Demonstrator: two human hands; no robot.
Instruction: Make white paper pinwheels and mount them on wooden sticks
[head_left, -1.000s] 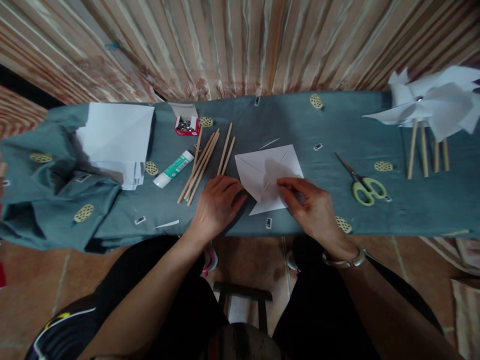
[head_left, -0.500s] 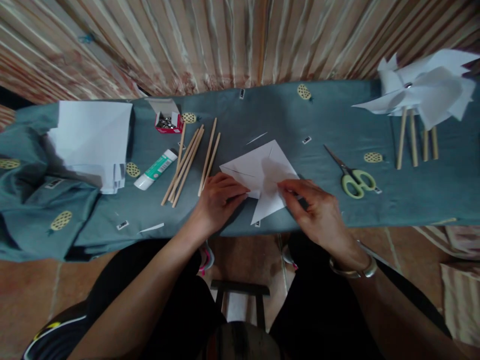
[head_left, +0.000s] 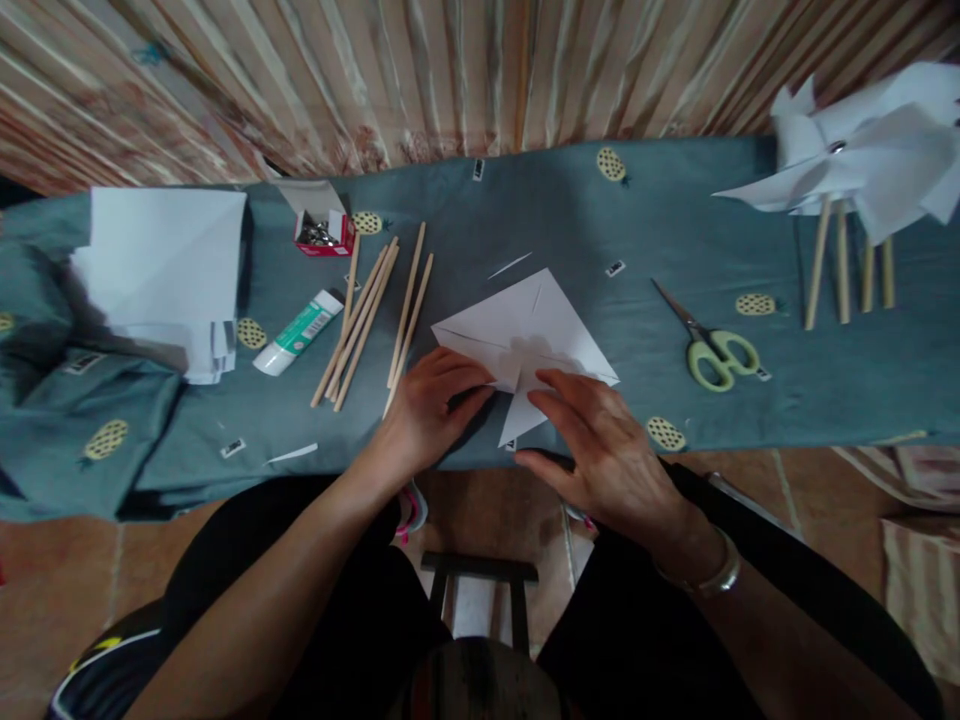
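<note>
A square of white paper point(head_left: 551, 315) with slits cut toward its middle lies turned cornerwise in front of me. My left hand point(head_left: 435, 400) pinches the paper at its near left side, thumb against fingers. Over the near right part hovers or rests my right hand point(head_left: 600, 450), its fingers apart, with the thumb by the paper's near point; whether the fingertips touch the sheet I cannot tell. Wooden sticks point(head_left: 364, 325) lie just left of my left hand. Scissors point(head_left: 712, 350) with pale green handles rest to the right of the paper.
A glue stick point(head_left: 300, 332), an open red box point(head_left: 324, 235) of small metal pins and a stack of white paper point(head_left: 169, 255) are on the left. Paper pinwheels point(head_left: 862, 150) on sticks lie at the far right. Paper scraps point(head_left: 292, 454) dot the blue-green cloth point(head_left: 675, 210).
My right hand has let go of the paper's right side, moved left toward the near point and spread its fingers. My left hand keeps its pinch. The view has shifted slightly.
</note>
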